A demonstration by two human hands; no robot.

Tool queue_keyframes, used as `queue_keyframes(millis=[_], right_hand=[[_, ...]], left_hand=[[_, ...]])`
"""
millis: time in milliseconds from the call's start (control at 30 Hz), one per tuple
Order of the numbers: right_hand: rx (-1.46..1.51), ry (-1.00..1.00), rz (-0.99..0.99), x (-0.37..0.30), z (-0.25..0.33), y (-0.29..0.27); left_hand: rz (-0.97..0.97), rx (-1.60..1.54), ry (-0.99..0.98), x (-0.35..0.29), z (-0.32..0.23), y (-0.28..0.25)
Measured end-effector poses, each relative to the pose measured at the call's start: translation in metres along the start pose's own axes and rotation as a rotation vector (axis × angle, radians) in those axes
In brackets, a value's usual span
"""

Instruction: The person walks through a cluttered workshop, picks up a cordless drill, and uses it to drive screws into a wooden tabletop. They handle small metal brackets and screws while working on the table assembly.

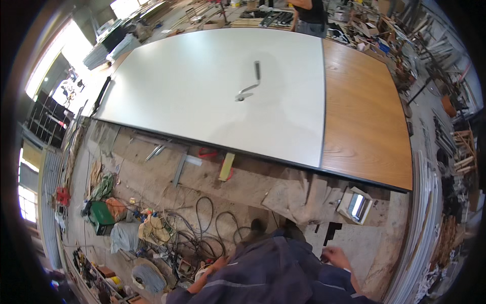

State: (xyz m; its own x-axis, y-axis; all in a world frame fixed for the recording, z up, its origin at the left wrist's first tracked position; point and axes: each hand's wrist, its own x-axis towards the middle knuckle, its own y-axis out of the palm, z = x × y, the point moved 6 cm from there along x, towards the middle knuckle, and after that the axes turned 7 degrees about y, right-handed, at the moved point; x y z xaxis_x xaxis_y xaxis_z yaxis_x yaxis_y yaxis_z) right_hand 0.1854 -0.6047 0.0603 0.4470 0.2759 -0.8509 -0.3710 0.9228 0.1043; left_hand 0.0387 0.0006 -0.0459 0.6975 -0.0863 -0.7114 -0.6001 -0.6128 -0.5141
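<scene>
My left hand [217,264] hangs low beside my dark jacket [271,271], near the cables on the floor. Its fingers are small and partly hidden against the jacket. My right hand [336,257] is held out at my other side, its fingers curled in; what they hold, if anything, does not show. Both hands are apart from the table. Across the table ahead lies a large white panel [202,86]. On it rests a tool with a dark grip and a bent metal shank [249,89]. Bare wood-grain board [367,111] shows to the panel's right.
Tangled black cables [202,228], a green case [103,217] and bags crowd the floor at left. A white-framed box [355,205] stands below the table's right part. Long metal profiles [417,228] run along the right. Another person [309,17] stands beyond the table.
</scene>
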Motion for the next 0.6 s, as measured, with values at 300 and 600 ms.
queue_keyframes(millis=[300, 600], right_hand=[[-0.186, 0.083, -0.140, -0.040, -0.045, -0.015], [-0.347, 0.100, -0.188, -0.053, -0.040, -0.023]], left_hand=[[-0.006, -0.467, -0.093, -0.050, -0.262, 0.009], [-0.077, -0.567, 0.016, -0.076, -0.236, 0.021]])
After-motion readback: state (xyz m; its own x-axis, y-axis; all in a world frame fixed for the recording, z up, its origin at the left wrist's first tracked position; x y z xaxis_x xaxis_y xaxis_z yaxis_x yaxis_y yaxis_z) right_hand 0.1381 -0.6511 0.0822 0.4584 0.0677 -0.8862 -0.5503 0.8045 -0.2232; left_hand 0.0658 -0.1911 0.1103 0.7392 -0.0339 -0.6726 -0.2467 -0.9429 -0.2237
